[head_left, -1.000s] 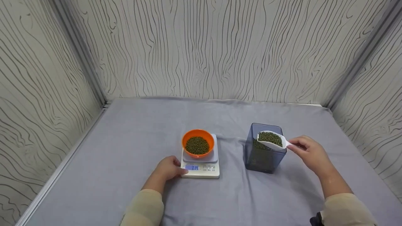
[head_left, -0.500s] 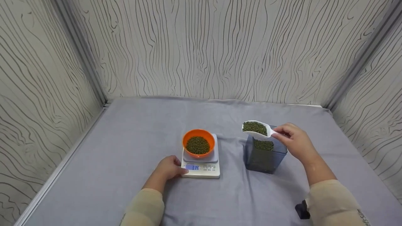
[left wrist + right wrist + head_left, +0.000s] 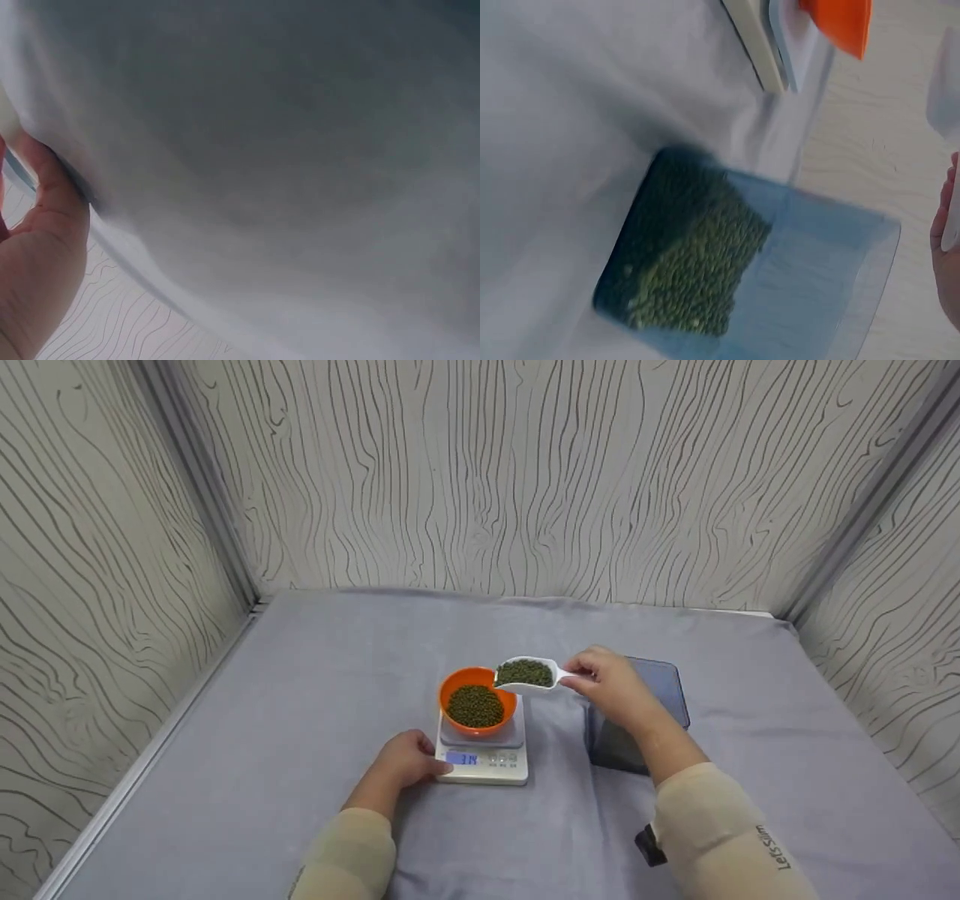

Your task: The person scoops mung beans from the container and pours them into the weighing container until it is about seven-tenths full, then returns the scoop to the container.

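My right hand point(image 3: 611, 686) pinches the handle of a white scoop point(image 3: 557, 675) heaped with small green beans point(image 3: 525, 671). The scoop is held nearly level, its tip over the right rim of an orange bowl point(image 3: 450, 685). Green beans point(image 3: 475, 706) cover the bowl's bottom. The bowl stands on a white kitchen scale point(image 3: 491, 772) with a lit blue display point(image 3: 462, 758). At the scale's left front corner, my left hand point(image 3: 406, 759) grips the edge, thumb on top and fingers at the side. In the left wrist view only part of this hand point(image 3: 45, 247) shows.
A clear bluish container point(image 3: 664, 686), partly behind my right forearm, stands right of the scale. Its beans point(image 3: 705, 262) show in the right wrist view. Grey cloth point(image 3: 360, 660) covers the table, and patterned panels point(image 3: 480, 480) rise behind and at both sides.
My right hand has carried the loaded scoop up out of the container and leftward to the orange bowl. The left hand, scale and bowl have stayed in place.
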The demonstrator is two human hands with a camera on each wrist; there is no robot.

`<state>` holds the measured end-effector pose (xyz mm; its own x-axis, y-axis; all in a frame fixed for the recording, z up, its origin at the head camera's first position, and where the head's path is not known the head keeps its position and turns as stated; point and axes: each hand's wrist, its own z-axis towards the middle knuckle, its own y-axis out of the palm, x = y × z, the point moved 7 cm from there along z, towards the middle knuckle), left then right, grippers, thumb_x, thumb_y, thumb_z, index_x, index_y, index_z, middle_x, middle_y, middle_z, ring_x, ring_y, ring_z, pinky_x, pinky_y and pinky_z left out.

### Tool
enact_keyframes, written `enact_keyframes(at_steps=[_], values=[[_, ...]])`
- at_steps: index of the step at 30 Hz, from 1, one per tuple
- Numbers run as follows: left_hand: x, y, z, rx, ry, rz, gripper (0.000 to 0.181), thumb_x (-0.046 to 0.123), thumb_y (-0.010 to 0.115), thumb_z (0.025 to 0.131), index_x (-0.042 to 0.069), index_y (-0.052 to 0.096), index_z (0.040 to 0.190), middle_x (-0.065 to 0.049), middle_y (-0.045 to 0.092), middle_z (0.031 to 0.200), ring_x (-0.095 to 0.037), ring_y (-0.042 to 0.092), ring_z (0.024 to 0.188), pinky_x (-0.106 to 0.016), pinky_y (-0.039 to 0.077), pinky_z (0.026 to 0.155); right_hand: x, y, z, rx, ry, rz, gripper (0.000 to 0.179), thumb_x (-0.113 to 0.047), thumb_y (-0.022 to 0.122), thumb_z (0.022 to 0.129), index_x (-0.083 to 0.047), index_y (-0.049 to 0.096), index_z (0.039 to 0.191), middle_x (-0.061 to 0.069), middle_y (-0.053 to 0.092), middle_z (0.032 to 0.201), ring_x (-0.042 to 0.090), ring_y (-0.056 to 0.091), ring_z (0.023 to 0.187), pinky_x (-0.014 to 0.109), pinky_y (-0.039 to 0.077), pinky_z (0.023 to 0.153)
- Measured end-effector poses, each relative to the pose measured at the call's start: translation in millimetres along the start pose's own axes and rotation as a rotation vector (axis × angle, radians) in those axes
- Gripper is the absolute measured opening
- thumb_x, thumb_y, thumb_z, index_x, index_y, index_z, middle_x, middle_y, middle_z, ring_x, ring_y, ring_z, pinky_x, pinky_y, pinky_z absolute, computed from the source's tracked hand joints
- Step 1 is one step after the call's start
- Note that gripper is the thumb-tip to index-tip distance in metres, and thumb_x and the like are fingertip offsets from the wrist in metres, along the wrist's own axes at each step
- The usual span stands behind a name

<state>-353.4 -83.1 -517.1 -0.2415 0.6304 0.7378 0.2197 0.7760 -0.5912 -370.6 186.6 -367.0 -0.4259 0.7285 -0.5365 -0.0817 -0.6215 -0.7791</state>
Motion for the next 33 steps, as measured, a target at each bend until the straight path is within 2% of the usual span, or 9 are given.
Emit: enact_keyframes(at_steps=[5, 11, 15, 23, 27, 30, 33], values=[[2.9, 0.2, -0.4, -0.006, 0.007, 0.015, 0.031, 0.020, 0.079, 0.069, 0.008, 0.056, 0.084, -0.006, 0.055, 0.079, -0.021, 0.051, 0.075, -0.032, 0.042, 0.066, -17, 17, 5.6, -0.062, -0.029, -0.077, 0.011, -0.014, 0.069, 0.080, -0.003, 0.066, 0.081, 0.005, 0.057, 0.081, 0.019, 0.052, 0.077, 0.037, 0.044, 0.072], [4.2, 0.0, 0.0, -0.006, 0.010, 0.023, 0.031, 0.021, 0.079, 0.069, 0.008, 0.056, 0.084, -0.006, 0.055, 0.080, -0.021, 0.050, 0.076, -0.033, 0.042, 0.066, -41, 20, 15.0, -0.106, -0.074, -0.314, 0.014, -0.014, 0.070, 0.078, -0.001, 0.065, 0.080, 0.006, 0.053, 0.075, 0.025, 0.053, 0.074, 0.040, 0.044, 0.073], [3.7, 0.8, 0.6, -0.005, 0.008, 0.030, 0.031, 0.021, 0.079, 0.069, 0.007, 0.056, 0.084, -0.006, 0.054, 0.080, -0.021, 0.050, 0.076, -0.033, 0.042, 0.066, -59, 18, 19.5, -0.123, -0.152, -0.472, 0.014, -0.014, 0.070, 0.077, -0.002, 0.063, 0.077, 0.007, 0.050, 0.074, 0.027, 0.051, 0.074, 0.040, 0.043, 0.071], [1.5, -0.4, 0.2, 0.003, 0.010, 0.016, 0.029, 0.019, 0.078, 0.070, 0.008, 0.055, 0.082, -0.005, 0.054, 0.078, -0.020, 0.050, 0.074, -0.031, 0.042, 0.064, -95, 18, 17.2, -0.063, -0.380, -0.704, 0.017, -0.013, 0.072, 0.075, -0.001, 0.062, 0.081, 0.008, 0.049, 0.079, 0.026, 0.048, 0.076, 0.038, 0.042, 0.071], [1.5, -0.6, 0.2, 0.005, 0.015, 0.010, 0.029, 0.019, 0.078, 0.069, 0.008, 0.055, 0.082, -0.005, 0.054, 0.077, -0.019, 0.051, 0.073, -0.030, 0.042, 0.063, -109, 21, 11.8, -0.012, -0.522, -0.817, 0.010, -0.006, 0.070, 0.075, -0.002, 0.063, 0.080, 0.008, 0.051, 0.080, 0.024, 0.048, 0.075, 0.036, 0.042, 0.069], [1.8, -0.7, 0.2, 0.007, 0.026, 0.012, 0.030, 0.020, 0.079, 0.069, 0.008, 0.055, 0.082, -0.006, 0.054, 0.077, -0.020, 0.051, 0.073, -0.031, 0.042, 0.063, -113, 22, 8.9, 0.018, -0.590, -0.857, 0.007, -0.001, 0.066, 0.075, -0.002, 0.063, 0.080, 0.008, 0.053, 0.082, 0.024, 0.049, 0.076, 0.035, 0.042, 0.068], [1.2, -0.1, 0.4, 0.010, 0.037, 0.018, 0.031, 0.020, 0.079, 0.068, 0.007, 0.055, 0.082, -0.006, 0.054, 0.077, -0.020, 0.051, 0.073, -0.031, 0.042, 0.064, -111, 19, 8.1, 0.038, -0.602, -0.837, 0.007, -0.003, 0.067, 0.075, -0.002, 0.063, 0.081, 0.008, 0.054, 0.082, 0.025, 0.049, 0.076, 0.035, 0.042, 0.068]])
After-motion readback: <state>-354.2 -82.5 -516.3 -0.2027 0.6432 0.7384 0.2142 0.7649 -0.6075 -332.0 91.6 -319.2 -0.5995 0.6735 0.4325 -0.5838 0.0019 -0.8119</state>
